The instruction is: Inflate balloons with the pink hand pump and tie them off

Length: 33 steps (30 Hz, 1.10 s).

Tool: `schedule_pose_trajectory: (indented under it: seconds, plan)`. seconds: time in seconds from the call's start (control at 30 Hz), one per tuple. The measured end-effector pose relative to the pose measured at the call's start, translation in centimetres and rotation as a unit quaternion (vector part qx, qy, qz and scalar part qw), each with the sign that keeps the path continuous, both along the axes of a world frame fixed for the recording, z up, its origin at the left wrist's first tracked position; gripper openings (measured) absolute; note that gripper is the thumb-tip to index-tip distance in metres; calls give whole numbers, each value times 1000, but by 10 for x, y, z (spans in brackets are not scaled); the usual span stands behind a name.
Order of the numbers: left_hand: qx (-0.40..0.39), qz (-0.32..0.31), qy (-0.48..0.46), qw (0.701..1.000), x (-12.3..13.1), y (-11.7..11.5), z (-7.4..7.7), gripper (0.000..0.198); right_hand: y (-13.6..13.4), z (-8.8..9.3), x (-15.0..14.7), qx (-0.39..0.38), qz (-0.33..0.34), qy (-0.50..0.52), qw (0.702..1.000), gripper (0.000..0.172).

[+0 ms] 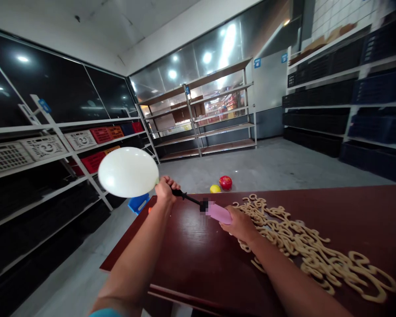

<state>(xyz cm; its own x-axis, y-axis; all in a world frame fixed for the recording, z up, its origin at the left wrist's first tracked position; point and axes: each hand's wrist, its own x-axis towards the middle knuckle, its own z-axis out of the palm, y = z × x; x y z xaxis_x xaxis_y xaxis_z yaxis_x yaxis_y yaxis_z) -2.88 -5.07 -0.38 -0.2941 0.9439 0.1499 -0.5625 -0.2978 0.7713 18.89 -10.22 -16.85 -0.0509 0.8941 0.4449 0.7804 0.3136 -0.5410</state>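
A large white balloon (128,172), swollen with air, sits at the left above the table's far corner. My left hand (166,189) is closed around the balloon's neck and the black end of a hand balloon pump (219,213). Between my hands the pump's thin black rod shows, pulled out of the pink barrel. My right hand (239,223) grips that pink barrel at its near end. Just beyond and beside the right forearm lies a spread of long, curled, beige balloons (284,233); I cannot tell their exact kind.
The dark red table (191,259) fills the foreground. On the floor past its far edge are a red balloon (225,182), a yellow balloon (215,189) and a blue bin (138,203). Crates (42,146) line the left shelves; dark bins (320,121) fill those at right.
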Motion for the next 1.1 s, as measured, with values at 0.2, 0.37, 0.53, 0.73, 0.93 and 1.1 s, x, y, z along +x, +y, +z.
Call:
schedule_pose_trajectory:
  seconds: [0.2,0.37,0.53,0.73,0.93,1.1]
  plan:
    - [45,-5,25,999,-26,1,30,15,0,-1,-1,9,-5,5,1000,28]
    - [22,-8,13,1000,3,3,3,15,2,-9,1,6,-23,-1,1000,24]
    - [-12,-33,0,999,48,1,-37,11,2,-10,1,9,-17,1,1000,27]
    - [-28,-33,-11,999,65,-1,-56,12,2,-6,3,4,-29,-10,1000,29]
    - [-12,-29,-1,999,30,-1,-27,14,0,-2,2,4,-11,-4,1000,29]
    - [16,-13,11,1000,-11,-1,12,14,-1,-1,-1,8,1,1,1000,28]
